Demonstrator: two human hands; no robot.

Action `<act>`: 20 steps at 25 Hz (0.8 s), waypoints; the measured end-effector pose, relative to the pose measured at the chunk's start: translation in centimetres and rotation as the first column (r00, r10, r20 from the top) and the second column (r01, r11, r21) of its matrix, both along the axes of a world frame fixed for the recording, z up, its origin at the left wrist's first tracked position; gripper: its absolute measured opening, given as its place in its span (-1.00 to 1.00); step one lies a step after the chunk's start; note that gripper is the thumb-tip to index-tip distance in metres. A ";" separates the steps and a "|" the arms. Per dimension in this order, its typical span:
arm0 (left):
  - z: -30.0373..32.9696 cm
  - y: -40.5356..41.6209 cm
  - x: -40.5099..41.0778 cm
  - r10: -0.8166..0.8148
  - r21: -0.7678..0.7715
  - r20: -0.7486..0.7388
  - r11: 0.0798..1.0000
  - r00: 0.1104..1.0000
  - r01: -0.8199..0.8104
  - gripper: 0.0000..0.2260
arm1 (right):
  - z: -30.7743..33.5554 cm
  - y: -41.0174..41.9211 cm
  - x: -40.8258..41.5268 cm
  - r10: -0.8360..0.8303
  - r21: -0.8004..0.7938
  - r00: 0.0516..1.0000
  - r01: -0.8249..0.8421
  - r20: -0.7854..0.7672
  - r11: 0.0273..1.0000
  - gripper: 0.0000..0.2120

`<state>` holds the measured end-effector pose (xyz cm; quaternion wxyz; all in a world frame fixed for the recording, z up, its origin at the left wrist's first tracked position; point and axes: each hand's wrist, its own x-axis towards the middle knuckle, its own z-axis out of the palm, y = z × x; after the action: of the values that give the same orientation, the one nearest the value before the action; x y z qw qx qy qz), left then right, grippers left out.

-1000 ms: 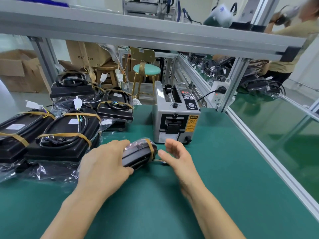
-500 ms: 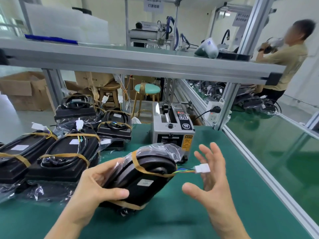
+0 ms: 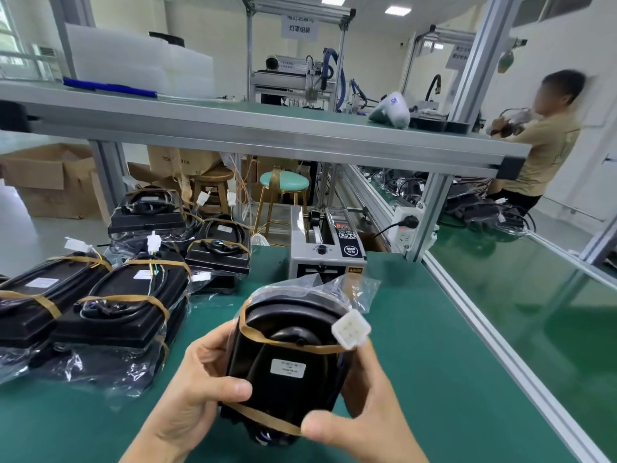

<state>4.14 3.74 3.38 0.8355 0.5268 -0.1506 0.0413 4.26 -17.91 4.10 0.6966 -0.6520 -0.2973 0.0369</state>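
the bagged black unit (image 3: 287, 349) is held above the green counter (image 3: 427, 345), with the left grip (image 3: 197, 392) clamped on its left flank and the right grip (image 3: 367, 416) on its near right edge. its long axis points away from the person. the white connector (image 3: 351, 328) is nearer the right grip. a tape dispenser (image 3: 325, 252) stands behind.

Everything is seen through one wide-angle camera worn on the head, pointed forward and somewhat down over the bench (image 3: 434, 379). The left hand (image 3: 193, 399) and right hand (image 3: 370, 412), with the unit (image 3: 287, 362) held between them, are framed very near at the lower edge. The shelf (image 3: 267, 128) is caught across mid-height, and the room behind is taken in above it.
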 end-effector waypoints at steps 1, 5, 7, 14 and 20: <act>0.1 -0.1 -0.1 -0.011 0.003 -0.006 1.000 1.000 0.011 -0.31 | 0.1 0.3 -0.1 -0.025 0.035 1.000 0.025 -0.014 0.999 -0.09; 1.0 0.1 -0.7 -0.036 0.080 -0.072 0.996 0.997 0.042 -0.37 | 0.4 1.3 -0.1 -0.131 0.188 0.988 0.144 -0.079 0.972 -0.23; 1.8 0.3 -1.3 -0.033 0.201 -0.103 0.978 0.994 0.053 -0.40 | 0.6 1.9 0.4 -0.186 0.236 0.974 0.212 -0.129 0.948 -0.25; 2.7 2.0 -1.8 0.298 0.372 -0.213 0.905 0.931 -0.205 -0.52 | 2.6 5.8 3.6 -0.102 0.168 0.899 0.189 -0.426 0.968 -0.32; 1.7 3.1 1.0 0.507 0.237 -0.458 0.861 0.730 -0.450 -0.61 | 1.0 9.5 6.6 -0.141 -0.167 0.836 0.059 -0.530 0.984 -0.56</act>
<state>5.14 6.86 5.03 0.7755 0.5847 0.2126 0.1074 10.90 -8.40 5.08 0.7041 -0.6783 -0.0513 0.2037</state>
